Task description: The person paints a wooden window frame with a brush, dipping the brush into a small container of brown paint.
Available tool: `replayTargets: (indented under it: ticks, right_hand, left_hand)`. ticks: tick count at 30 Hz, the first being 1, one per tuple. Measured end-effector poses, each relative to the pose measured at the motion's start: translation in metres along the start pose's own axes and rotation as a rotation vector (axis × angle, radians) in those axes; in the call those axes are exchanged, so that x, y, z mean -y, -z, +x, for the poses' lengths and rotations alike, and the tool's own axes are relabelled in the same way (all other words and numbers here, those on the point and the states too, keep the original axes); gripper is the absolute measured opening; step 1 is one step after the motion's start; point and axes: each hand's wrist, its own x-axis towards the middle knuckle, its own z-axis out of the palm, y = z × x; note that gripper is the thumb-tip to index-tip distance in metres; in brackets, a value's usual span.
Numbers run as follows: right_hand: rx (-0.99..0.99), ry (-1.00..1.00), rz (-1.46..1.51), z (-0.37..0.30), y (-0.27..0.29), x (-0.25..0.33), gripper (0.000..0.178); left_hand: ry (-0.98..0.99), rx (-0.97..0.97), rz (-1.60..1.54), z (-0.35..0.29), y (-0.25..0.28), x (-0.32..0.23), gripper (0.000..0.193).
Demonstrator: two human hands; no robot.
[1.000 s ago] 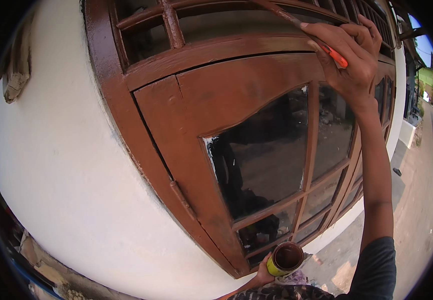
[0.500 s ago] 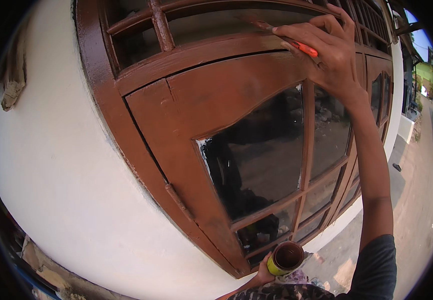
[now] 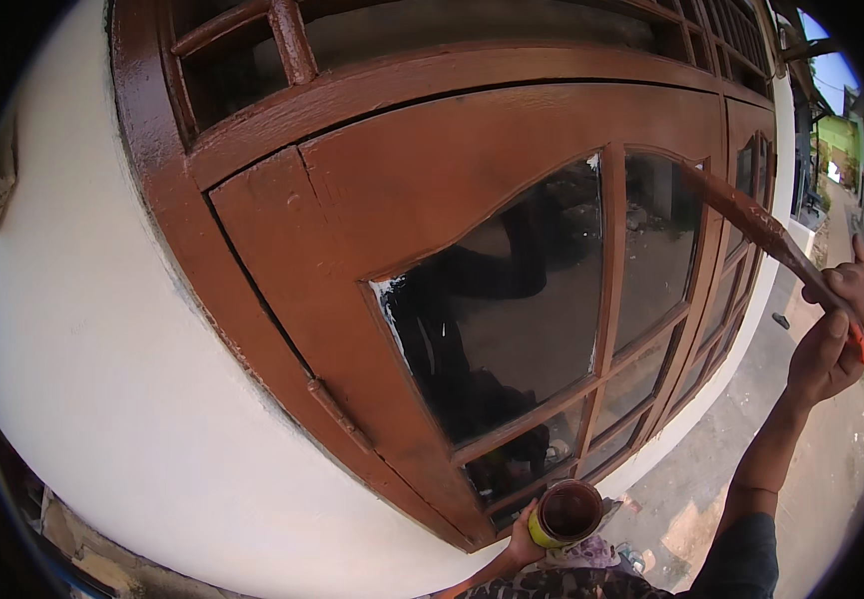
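Observation:
My right hand grips a paintbrush by its red-ended handle, out to the right of the window. Brown paint coats the brush head, which points up and left, in front of the window's right part in this view; I cannot tell if it touches. Low in the middle, my left hand is wrapped round the side of a yellow paint can. The can is open at the top, with brown paint inside. Ahead stands a brown wooden window frame with dark glass panes.
A white wall borders the window on the left. Above the panes runs a barred wooden opening. A metal hinge sits on the frame's left side. A paved path stretches away on the right, with a dark object on it.
My right hand has swung down and right with the brush, away from the upper frame. The can in my left hand has shifted only slightly. The whole view has shifted a little.

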Motion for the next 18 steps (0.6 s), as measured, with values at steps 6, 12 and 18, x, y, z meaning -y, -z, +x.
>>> replayTargets:
  ticks: [6,12,18]
  right_hand:
    - [0.422,-0.516,0.034,-0.076,0.063,0.093,0.04]
    - [0.921,-0.695,0.166,-0.12,0.056,0.112,0.024]
    - [1.232,-0.732,0.239,-0.139,0.046,0.112,0.024]
  left_hand:
    - [0.097,0.25,-0.004,0.017,-0.003,-0.004,0.063]
    - [0.144,0.413,-0.167,0.042,-0.02,0.004,0.071]
    - [0.071,0.42,-0.064,0.06,-0.02,0.018,0.066]
